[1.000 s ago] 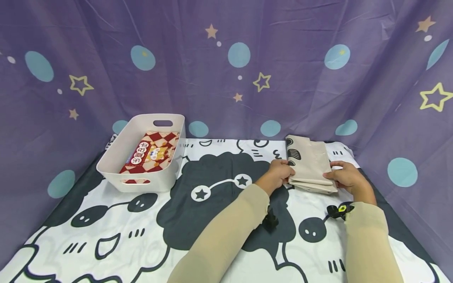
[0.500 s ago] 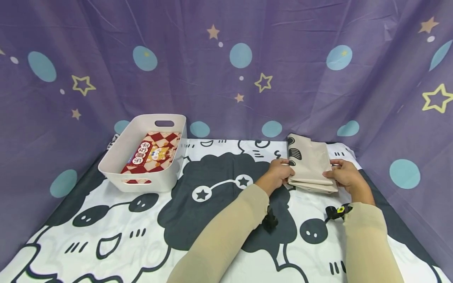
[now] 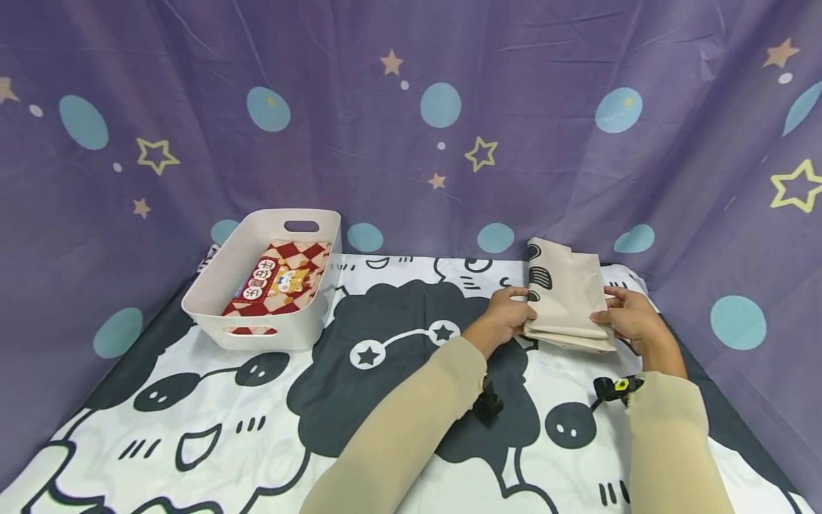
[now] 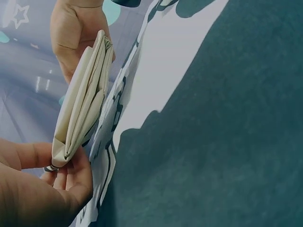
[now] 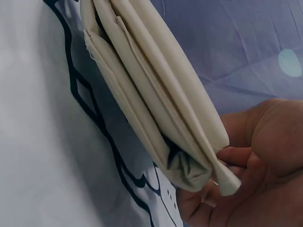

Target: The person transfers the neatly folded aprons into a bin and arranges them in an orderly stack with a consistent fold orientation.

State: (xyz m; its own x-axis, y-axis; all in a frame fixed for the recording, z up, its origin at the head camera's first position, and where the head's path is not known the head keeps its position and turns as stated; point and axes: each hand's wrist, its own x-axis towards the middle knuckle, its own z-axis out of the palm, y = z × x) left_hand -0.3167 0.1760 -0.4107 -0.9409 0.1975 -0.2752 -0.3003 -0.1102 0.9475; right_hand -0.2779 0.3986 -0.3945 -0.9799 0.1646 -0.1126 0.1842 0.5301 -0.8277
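Note:
A folded beige cloth [image 3: 565, 293] with dark printed shapes along its left side is held between both hands at the right rear of the table. My left hand [image 3: 507, 314] pinches its left edge, thumb above and fingers beneath. On the opposite edge, my right hand [image 3: 632, 321] grips it the same way. Several stacked folds of the cloth [image 4: 85, 97] face the left wrist view, slightly above the sheet. In the right wrist view, the cloth's [image 5: 156, 94] folded layers end at the right thumb and fingers [image 5: 241, 127].
A white plastic basket [image 3: 308, 325] stands at the back left, holding a red-and-cream checkered packet [image 3: 282, 282] with a cartoon animal. A black-and-white cartoon sheet [image 3: 257, 457] covers the table. Behind it hangs a purple curtain [image 3: 359, 157] with stars and blue dots.
The far edge of the folded cloth has risen slightly while both hands keep their hold. The whole head view has shifted a little; the basket stays put.

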